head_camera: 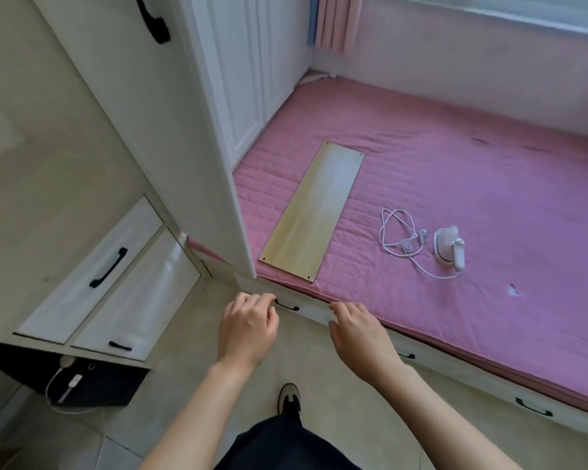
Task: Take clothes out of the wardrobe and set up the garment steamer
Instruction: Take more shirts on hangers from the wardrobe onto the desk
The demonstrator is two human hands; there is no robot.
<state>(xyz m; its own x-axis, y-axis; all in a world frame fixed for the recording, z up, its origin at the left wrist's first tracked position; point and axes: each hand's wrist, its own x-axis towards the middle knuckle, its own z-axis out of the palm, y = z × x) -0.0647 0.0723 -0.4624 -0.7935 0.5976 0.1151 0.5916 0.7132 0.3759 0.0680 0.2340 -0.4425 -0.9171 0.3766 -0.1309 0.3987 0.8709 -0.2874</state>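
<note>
A small white garment steamer [449,246] stands on the pink mattress [455,184], its white cord [396,232] coiled to its left. The white wardrobe [123,106] rises at the left, with a black handle [153,20] on its door near the top. My left hand [246,325] and my right hand [357,329] hover side by side in front of the bed's front edge, fingers loosely curled, holding nothing. No clothes are in view.
A pale wooden board [314,212] lies on the mattress near the wardrobe. White drawers [109,276] with black handles sit low at the left, a plug and cable [67,385] beneath them. Drawer handles [287,306] line the bed base. Pink curtains [336,22] hang by the window.
</note>
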